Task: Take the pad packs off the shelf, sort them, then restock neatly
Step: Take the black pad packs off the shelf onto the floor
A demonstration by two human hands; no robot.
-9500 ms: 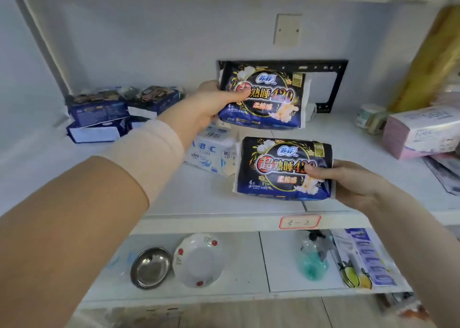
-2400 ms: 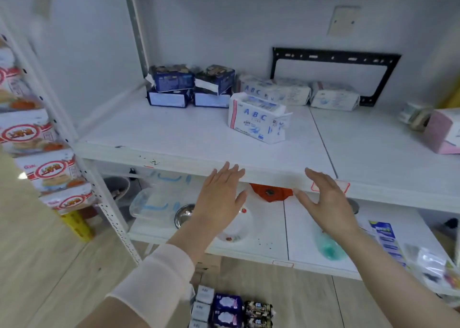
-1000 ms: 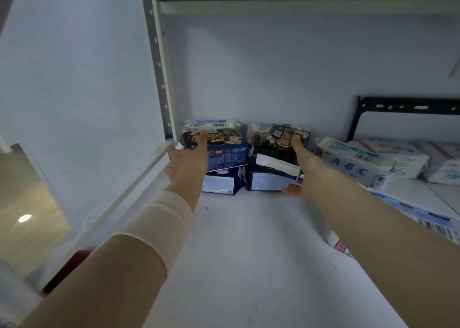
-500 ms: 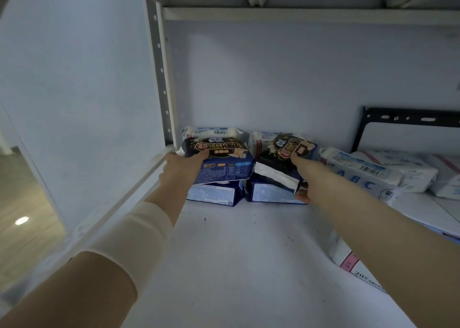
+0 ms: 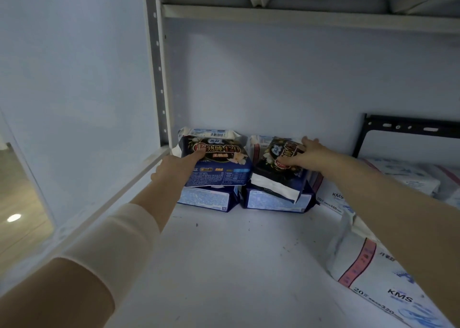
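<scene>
Two stacks of dark blue pad packs stand in the back left corner of the white shelf [image 5: 224, 265]. My left hand [image 5: 175, 167] grips the left top pack [image 5: 221, 163] at its left end, thumb on its face. My right hand [image 5: 305, 154] grips the right top pack [image 5: 276, 168], fingers curled over its upper face; this pack is tilted. Under them lie two more dark blue packs [image 5: 206, 198] [image 5: 273, 200]. White packs stand behind the stacks against the wall.
White ABC/KMS packs [image 5: 368, 273] lie along the right side under my right forearm, with more white packs [image 5: 403, 175] at the back right. A black metal bracket [image 5: 408, 128] hangs on the back wall. A shelf upright [image 5: 159, 78] stands at the left.
Both hands have closed round the top packs of the two stacks. The right hand slid further over its pack, which is now tilted up; the camera has moved closer.
</scene>
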